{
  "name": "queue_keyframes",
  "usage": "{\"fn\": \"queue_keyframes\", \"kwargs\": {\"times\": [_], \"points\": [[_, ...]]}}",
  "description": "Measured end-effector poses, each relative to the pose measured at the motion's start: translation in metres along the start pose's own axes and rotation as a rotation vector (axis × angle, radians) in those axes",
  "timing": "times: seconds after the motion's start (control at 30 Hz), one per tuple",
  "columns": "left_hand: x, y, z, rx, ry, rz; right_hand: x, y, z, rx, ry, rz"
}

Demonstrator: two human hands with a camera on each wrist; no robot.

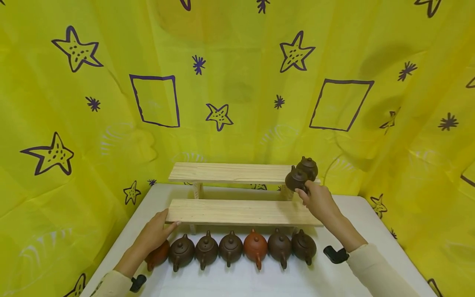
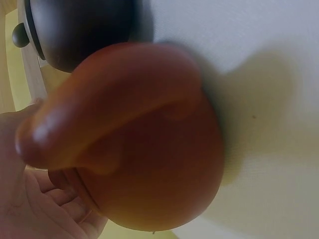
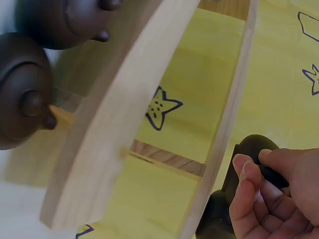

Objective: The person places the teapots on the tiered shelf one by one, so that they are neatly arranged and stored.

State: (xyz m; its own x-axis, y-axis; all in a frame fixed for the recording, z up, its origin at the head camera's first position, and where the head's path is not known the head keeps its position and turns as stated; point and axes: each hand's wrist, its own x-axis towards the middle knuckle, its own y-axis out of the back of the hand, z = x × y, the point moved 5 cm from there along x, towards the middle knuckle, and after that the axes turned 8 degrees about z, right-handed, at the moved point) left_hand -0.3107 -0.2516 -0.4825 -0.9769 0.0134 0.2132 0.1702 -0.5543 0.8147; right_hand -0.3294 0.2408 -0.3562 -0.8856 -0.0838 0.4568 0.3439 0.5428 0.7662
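My right hand [image 1: 320, 200] pinches the handle of a dark brown teapot [image 1: 296, 178] over the right end of the upper wooden shelf [image 1: 230, 172]. Behind it stands another dark teapot [image 1: 308, 166] on that shelf. The right wrist view shows thumb and fingertips closed round the handle, beside the held pot's dark body [image 3: 253, 145]. With my left hand [image 1: 154, 233] I grip the left front corner of the lower shelf [image 1: 241, 211], thumb along its front edge. Right below that hand sits a red-brown clay teapot [image 2: 164, 169], partly hidden by it in the head view.
Along the front of the shelves runs a row of several teapots, mostly dark, such as the one at its right end [image 1: 304, 244], plus an orange-red one [image 1: 255, 245]. A white-covered table [image 1: 215, 284] carries everything. Yellow star-patterned cloth [image 1: 237, 82] surrounds it.
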Motion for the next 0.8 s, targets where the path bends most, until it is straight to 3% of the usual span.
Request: {"fn": "queue_keyframes", "kwargs": {"times": [0.8], "points": [[-0.001, 0.000, 0.001, 0.000, -0.019, 0.022, 0.053, -0.026, -0.007, -0.018, -0.044, -0.024]]}}
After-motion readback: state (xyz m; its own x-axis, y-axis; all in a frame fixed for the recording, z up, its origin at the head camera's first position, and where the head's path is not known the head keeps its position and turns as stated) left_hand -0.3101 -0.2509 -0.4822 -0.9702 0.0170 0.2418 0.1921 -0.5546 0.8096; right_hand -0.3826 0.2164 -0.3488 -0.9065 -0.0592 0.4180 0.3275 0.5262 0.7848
